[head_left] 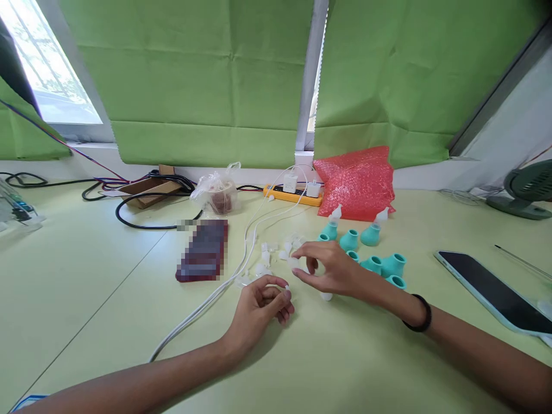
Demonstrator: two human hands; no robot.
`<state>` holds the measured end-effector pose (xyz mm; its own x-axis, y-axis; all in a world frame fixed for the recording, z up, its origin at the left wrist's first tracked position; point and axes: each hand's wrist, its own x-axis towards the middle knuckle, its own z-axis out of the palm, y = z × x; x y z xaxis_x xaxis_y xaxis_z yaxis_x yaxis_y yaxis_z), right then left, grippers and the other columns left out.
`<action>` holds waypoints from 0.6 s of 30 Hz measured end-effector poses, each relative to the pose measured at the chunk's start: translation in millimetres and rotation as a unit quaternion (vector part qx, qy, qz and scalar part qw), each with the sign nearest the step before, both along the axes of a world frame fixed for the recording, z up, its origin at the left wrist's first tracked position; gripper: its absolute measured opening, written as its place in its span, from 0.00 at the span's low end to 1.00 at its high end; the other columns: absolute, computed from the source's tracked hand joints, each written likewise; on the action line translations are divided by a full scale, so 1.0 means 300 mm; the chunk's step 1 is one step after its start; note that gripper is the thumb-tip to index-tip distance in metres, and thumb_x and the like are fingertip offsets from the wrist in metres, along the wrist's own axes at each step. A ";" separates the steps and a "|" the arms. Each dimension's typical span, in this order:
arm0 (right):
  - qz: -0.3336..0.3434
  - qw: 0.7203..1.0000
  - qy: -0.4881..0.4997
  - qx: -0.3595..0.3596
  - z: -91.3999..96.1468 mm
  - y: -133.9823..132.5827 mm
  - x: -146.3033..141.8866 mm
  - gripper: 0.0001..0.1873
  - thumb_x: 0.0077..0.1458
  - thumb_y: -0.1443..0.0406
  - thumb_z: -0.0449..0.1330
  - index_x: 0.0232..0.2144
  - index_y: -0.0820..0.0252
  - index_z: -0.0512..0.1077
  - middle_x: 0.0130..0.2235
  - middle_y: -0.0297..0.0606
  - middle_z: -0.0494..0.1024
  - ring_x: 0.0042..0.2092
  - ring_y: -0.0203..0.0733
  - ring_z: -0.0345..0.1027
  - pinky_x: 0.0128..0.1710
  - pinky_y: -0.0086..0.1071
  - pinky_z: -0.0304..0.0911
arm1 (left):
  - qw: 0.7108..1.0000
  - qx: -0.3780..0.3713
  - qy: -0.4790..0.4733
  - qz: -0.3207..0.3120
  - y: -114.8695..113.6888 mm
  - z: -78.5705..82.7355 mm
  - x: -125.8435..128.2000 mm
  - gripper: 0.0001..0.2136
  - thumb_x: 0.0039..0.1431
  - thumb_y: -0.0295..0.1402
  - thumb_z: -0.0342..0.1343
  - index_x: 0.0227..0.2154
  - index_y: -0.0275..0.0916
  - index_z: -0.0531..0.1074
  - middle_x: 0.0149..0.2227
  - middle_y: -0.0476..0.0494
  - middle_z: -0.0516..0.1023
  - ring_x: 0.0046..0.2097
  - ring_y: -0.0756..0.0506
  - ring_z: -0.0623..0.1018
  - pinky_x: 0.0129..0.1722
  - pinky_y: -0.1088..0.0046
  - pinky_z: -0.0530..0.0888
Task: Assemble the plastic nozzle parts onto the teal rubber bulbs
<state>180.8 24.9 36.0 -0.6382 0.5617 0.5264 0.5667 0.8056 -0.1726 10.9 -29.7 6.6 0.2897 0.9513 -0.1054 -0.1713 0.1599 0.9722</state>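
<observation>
My left hand (pixel 263 302) is low over the table, thumb and index finger pinched on a small white piece (pixel 287 287), mostly hidden by the fingertips. To its right and slightly farther off, my right hand (pixel 330 267) holds a translucent white plastic piece (pixel 295 263) between thumb and index finger. Several loose translucent plastic parts (pixel 266 256) lie just beyond my hands. Beside and behind my right hand stand several teal bulb-shaped pieces (pixel 393 265); two at the back carry translucent pointed tips (pixel 335 213). A white round part (pixel 326 296) shows under my right wrist.
White cables (pixel 207 307) run past my left hand to an orange power strip (pixel 293 195). A red bubble-wrap pouch (pixel 356 184) leans at the back. A blurred dark phone-shaped object (pixel 202 251) lies left, a light-blue-edged phone (pixel 495 290) right, near a fan (pixel 528 187).
</observation>
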 end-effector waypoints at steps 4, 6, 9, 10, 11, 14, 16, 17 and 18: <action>0.044 0.989 0.114 -0.079 -0.005 -0.078 0.009 0.06 0.40 0.70 0.59 0.27 0.65 0.70 0.18 0.31 0.70 0.19 0.30 0.64 0.22 0.24 0.62 | 0.999 0.024 -0.001 0.024 0.005 -0.002 0.000 0.10 0.45 0.35 0.59 0.27 0.34 0.67 0.20 0.50 0.70 0.24 0.51 0.70 0.23 0.75 0.69; 0.052 0.980 0.147 -0.125 -0.037 -0.113 0.010 0.09 0.41 0.72 0.58 0.30 0.64 0.71 0.23 0.34 0.73 0.23 0.30 0.67 0.24 0.23 0.65 | 0.998 0.041 0.016 0.038 0.007 -0.004 -0.001 0.09 0.44 0.34 0.59 0.27 0.34 0.68 0.23 0.49 0.70 0.25 0.51 0.69 0.25 0.76 0.69; 0.024 0.957 0.223 -0.182 -0.108 -0.145 0.003 0.11 0.43 0.72 0.57 0.33 0.62 0.71 0.32 0.38 0.75 0.30 0.33 0.70 0.28 0.24 0.69 | 0.994 0.078 0.064 0.050 0.006 -0.009 -0.005 0.07 0.45 0.32 0.58 0.27 0.34 0.69 0.26 0.49 0.69 0.27 0.52 0.68 0.26 0.77 0.68; 0.008 0.948 0.250 -0.197 -0.130 -0.150 -0.002 0.11 0.43 0.71 0.57 0.33 0.62 0.71 0.34 0.39 0.75 0.32 0.35 0.71 0.29 0.25 0.70 | 0.991 0.095 0.082 0.050 0.005 -0.011 -0.006 0.06 0.46 0.32 0.57 0.27 0.34 0.70 0.25 0.49 0.68 0.27 0.52 0.68 0.27 0.77 0.67; -0.007 0.939 0.274 -0.209 -0.148 -0.153 -0.006 0.10 0.44 0.71 0.57 0.32 0.61 0.71 0.35 0.40 0.75 0.34 0.36 0.71 0.29 0.26 0.71 | 0.988 0.112 0.099 0.048 0.004 -0.012 -0.007 0.06 0.46 0.31 0.57 0.27 0.34 0.70 0.25 0.49 0.67 0.28 0.52 0.67 0.27 0.77 0.67; -0.030 0.918 0.320 -0.234 -0.176 -0.156 -0.016 0.09 0.45 0.70 0.58 0.32 0.60 0.71 0.37 0.40 0.75 0.37 0.38 0.70 0.31 0.28 0.72 | 0.978 0.146 0.137 0.051 0.005 -0.018 -0.006 0.04 0.47 0.29 0.56 0.27 0.35 0.71 0.24 0.50 0.65 0.28 0.51 0.66 0.28 0.76 0.66; -0.041 0.910 0.337 -0.240 -0.178 -0.158 -0.016 0.10 0.45 0.70 0.57 0.34 0.60 0.71 0.38 0.39 0.74 0.37 0.37 0.70 0.32 0.28 0.72 | 0.975 0.148 0.154 0.056 0.009 -0.023 -0.005 0.04 0.47 0.29 0.55 0.27 0.35 0.71 0.24 0.51 0.64 0.27 0.52 0.65 0.27 0.76 0.65; -0.045 0.908 0.341 -0.240 -0.177 -0.160 -0.016 0.10 0.46 0.70 0.57 0.35 0.59 0.71 0.38 0.39 0.74 0.36 0.36 0.70 0.32 0.28 0.72 | 0.974 0.146 0.161 0.056 0.011 -0.025 -0.004 0.04 0.47 0.29 0.55 0.27 0.35 0.71 0.24 0.51 0.63 0.27 0.52 0.65 0.26 0.76 0.65; -0.047 0.908 0.341 -0.241 -0.175 -0.162 -0.015 0.11 0.46 0.70 0.58 0.35 0.59 0.71 0.38 0.39 0.74 0.35 0.36 0.70 0.33 0.28 0.72 | 0.974 0.145 0.167 0.055 0.013 -0.027 -0.003 0.04 0.47 0.29 0.55 0.28 0.35 0.71 0.23 0.51 0.63 0.26 0.52 0.64 0.26 0.76 0.64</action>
<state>176.5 -23.8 -16.5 -0.1935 0.8667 0.4598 0.2594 0.4972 -0.8280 10.1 -25.9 -1.5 0.1802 0.9784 0.1012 0.1609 -0.1308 0.9783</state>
